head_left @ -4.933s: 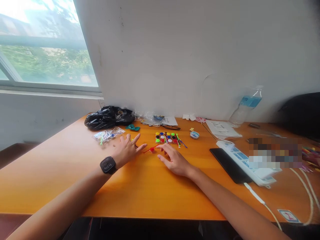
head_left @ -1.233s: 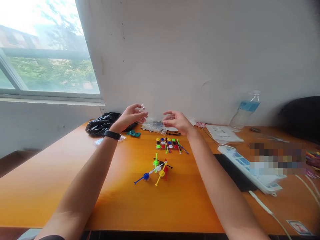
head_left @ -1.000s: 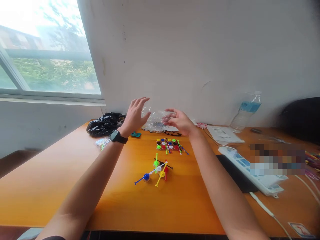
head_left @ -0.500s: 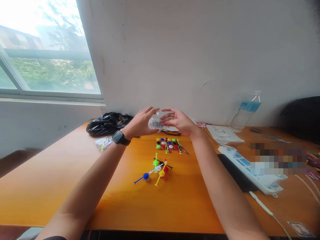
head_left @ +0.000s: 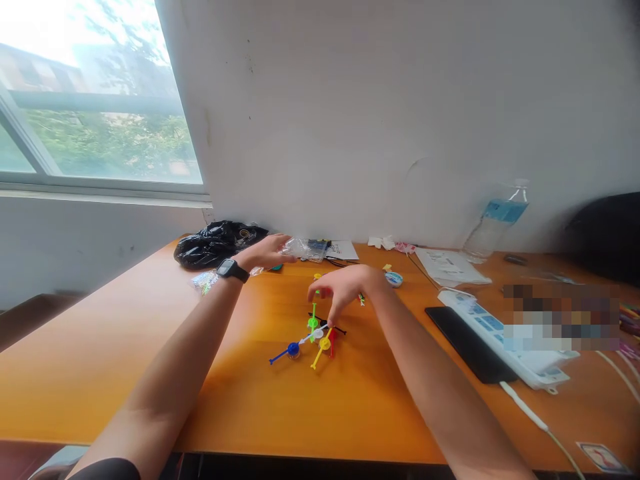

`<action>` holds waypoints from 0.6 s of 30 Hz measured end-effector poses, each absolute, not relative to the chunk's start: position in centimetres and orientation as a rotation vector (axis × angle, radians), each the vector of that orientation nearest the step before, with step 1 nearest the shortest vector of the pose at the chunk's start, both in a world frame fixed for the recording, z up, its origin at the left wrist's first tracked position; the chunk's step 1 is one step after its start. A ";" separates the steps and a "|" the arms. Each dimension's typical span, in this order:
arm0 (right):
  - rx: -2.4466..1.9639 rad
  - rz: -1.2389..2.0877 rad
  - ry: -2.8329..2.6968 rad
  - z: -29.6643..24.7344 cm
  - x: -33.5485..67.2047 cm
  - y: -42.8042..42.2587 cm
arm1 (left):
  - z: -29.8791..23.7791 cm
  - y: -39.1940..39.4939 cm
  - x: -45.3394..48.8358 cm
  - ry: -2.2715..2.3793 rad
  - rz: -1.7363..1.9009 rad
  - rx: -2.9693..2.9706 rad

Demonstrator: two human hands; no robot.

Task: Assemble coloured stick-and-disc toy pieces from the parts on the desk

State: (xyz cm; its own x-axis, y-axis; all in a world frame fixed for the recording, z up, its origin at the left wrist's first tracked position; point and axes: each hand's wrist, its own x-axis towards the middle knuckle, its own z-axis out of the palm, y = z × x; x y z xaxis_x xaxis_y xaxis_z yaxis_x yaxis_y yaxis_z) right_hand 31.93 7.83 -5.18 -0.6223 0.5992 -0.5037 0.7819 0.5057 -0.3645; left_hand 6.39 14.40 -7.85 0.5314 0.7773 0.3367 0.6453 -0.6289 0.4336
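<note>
My left hand (head_left: 264,253) is at the back of the table, fingers apart, at the left end of a crumpled clear plastic package (head_left: 306,249). Whether the fingertips still touch it, I cannot tell. My right hand (head_left: 343,287) hangs palm down with curved, spread fingers and nothing visible in them. Beneath it stands a cluster of small round pieces with thin forked sticks: a green one (head_left: 313,323), a white one (head_left: 318,334), a yellow one (head_left: 325,343), a blue one (head_left: 293,349), plus red and black. The right hand hides most of the capped row behind.
A black plastic bag (head_left: 215,244) and a shiny small packet (head_left: 203,282) lie at the back left. On the right are a black phone (head_left: 467,343), a white power strip (head_left: 505,340), papers (head_left: 447,265) and a water bottle (head_left: 493,227). A round tin (head_left: 394,279) sits behind my right wrist.
Both hands were around the clear plastic package; it now lies on the table at the back. My left hand has shifted left, my right hand has come down and nearer, above the coloured pieces.
</note>
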 end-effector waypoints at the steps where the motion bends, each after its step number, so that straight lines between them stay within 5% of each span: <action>1: 1.103 -0.831 2.373 -5.9 31.0 7.7 | -8.1 14.3 6.3 1.173 0.748 2.461; 18: 0.956 -0.943 2.521 -7.9 29.7 8.7 | -8.9 14.5 6.1 1.044 0.697 2.204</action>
State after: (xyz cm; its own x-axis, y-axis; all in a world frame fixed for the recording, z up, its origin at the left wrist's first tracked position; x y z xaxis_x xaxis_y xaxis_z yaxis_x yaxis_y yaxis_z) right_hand 29.74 8.68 -7.86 -0.7400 0.4860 -0.4650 0.6719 0.5669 -0.4766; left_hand 6.10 14.46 -8.87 0.5539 0.8080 0.2008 0.4955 -0.5138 0.7004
